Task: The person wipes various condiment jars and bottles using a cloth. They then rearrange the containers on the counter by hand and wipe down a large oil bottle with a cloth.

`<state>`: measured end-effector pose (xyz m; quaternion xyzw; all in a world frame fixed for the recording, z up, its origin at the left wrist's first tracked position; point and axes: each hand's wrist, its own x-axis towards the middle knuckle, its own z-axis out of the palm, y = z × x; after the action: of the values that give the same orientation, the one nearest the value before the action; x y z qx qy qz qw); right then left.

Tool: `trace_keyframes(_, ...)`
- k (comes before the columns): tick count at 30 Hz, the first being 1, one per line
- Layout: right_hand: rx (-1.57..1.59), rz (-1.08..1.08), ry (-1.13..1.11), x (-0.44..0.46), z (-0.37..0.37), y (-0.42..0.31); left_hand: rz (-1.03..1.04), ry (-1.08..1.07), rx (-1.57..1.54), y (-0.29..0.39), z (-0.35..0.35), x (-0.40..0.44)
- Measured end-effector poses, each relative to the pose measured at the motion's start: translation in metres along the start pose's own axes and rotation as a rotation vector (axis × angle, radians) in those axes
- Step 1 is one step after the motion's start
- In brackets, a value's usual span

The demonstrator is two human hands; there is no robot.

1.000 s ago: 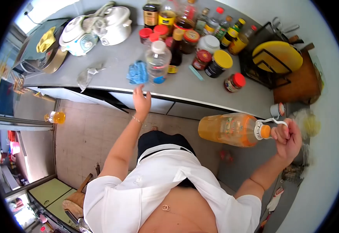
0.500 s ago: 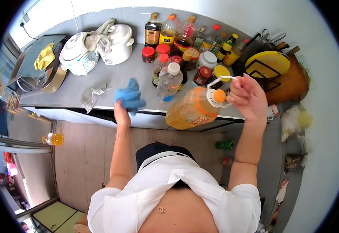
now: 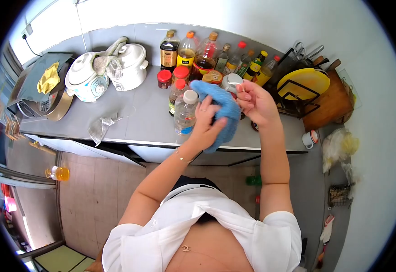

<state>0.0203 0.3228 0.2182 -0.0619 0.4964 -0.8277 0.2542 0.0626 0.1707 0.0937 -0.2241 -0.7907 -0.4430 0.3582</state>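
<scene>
My left hand [image 3: 206, 123] holds a blue cloth [image 3: 227, 119], its fingers curled over the fabric. Beside it, my right hand [image 3: 256, 102] pinches a thin white handle [image 3: 235, 84], the one seen on the large orange-labelled bottle half a second ago. The body of that bottle is now hidden behind the cloth and my left hand. Just left of the cloth stands a clear bottle with a white cap [image 3: 186, 115], with a red-capped bottle [image 3: 177, 94] behind it. A white-lidded jar [image 3: 231, 81] shows above the cloth.
Several sauce bottles [image 3: 205, 56] line the back of the grey counter [image 3: 134, 113]. White pots [image 3: 131, 68] and a crumpled plastic bag [image 3: 102, 129] are on the left. At right are a yellow board [image 3: 304, 85] in a black rack and an enamel mug [image 3: 310, 139].
My left hand has brought the blue cloth rightward, from over the counter edge to my right hand. The orange-labelled bottle has gone out of sight behind the cloth. The view has shifted slightly.
</scene>
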Motion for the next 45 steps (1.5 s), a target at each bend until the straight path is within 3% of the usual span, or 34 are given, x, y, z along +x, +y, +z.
trace_keyframes(7, -0.022, 0.05, -0.027, 0.013, -0.037, 0.011, -0.385, -0.006, -0.407, 0.009, 0.037, 0.027)
trace_keyframes(11, 0.016, 0.021, 0.021, 0.014, -0.056, 0.009, -0.249, -0.101, -0.188, -0.001, 0.059, 0.03)
trace_keyframes(14, 0.09, 0.027, 0.023, 0.009, -0.072, 0.007, -0.135, -0.041, -0.048, -0.006, 0.077, 0.011)
trace_keyframes(21, 0.07, -0.036, 0.233, 0.009, -0.12, 0.034, -0.112, 0.181, 0.012, -0.017, 0.116, -0.044)
trace_keyframes(24, 0.062, -0.033, 0.252, 0.004, -0.122, 0.035, -0.355, 0.314, -0.175, -0.021, 0.132, -0.077)
trace_keyframes(27, 0.112, 0.0, 0.195, 0.006, -0.133, 0.033, -0.755, 0.042, -0.272, -0.06, 0.142, -0.158)
trace_keyframes(30, 0.133, 0.005, 0.15, 0.007, -0.139, 0.033, -0.845, 0.12, -0.335, -0.052, 0.126, -0.17)
trace_keyframes(31, 0.132, -0.007, 0.164, 0.007, -0.14, 0.034, -0.978, 0.183, -0.491, -0.043, 0.119, -0.163)
trace_keyframes(32, 0.128, -0.025, 0.172, 0.008, -0.144, 0.032, -0.927, 0.18, -0.531, -0.031, 0.107, -0.145)
trace_keyframes(33, 0.11, -0.048, 0.009, 0.01, -0.161, 0.033, -0.871, 0.178, -0.569, -0.021, 0.098, -0.128)
trace_keyframes(36, -0.381, -0.343, 0.261, 0.015, -0.149, 0.037, -0.62, 0.247, -0.667, 0.001, 0.092, -0.078)
trace_keyframes(37, -0.391, -0.449, 0.167, 0.02, -0.151, 0.041, -0.467, 0.216, -0.523, 0.003, 0.09, -0.057)
trace_keyframes(40, -0.078, -0.329, -0.032, 0.031, -0.144, 0.069, -0.221, 0.12, -0.094, 0.013, 0.095, 0.004)
trace_keyframes(41, -0.11, -0.312, 0.038, 0.031, -0.145, 0.076, -0.152, 0.093, 0.044, 0.01, 0.101, 0.014)
trace_keyframes(43, -0.17, -0.282, 0.178, 0.032, -0.144, 0.085, -0.186, 0.165, 0.02, -0.002, 0.113, 0.008)
trace_keyframes(45, -0.14, -0.354, 0.125, 0.03, -0.134, 0.087, -0.186, 0.214, 0.037, 0.001, 0.114, 0.003)
